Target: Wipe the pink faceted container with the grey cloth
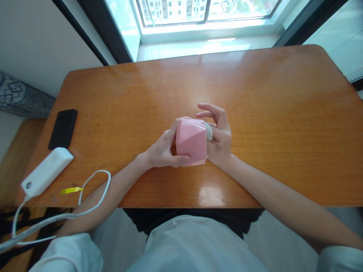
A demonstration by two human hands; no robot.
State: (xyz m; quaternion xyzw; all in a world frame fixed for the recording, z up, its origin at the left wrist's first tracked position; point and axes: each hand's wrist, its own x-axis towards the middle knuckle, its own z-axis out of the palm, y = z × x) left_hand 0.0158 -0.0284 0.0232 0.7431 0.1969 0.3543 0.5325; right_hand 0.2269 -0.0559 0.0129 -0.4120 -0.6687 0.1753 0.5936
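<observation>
A pink faceted box-like object (191,142) is held over the table near its front edge; its exact kind does not show. My left hand (167,147) is closed around its left side, with the thumb along the lower edge and the fingers partly hidden behind it. A pale, rounded white piece (208,131) sticks out at the object's right side. My right hand (220,134) grips at this white piece with its inner fingers, while the outer fingers are curled loosely above. The thumb of that hand is mostly hidden by the pink object.
On the left of the wooden table (272,124) lie a black phone (62,129) and a white power bank-like device (47,172). A white cable (98,204) with a yellow tag (70,190) loops over my left forearm. Behind the table is a window (207,11).
</observation>
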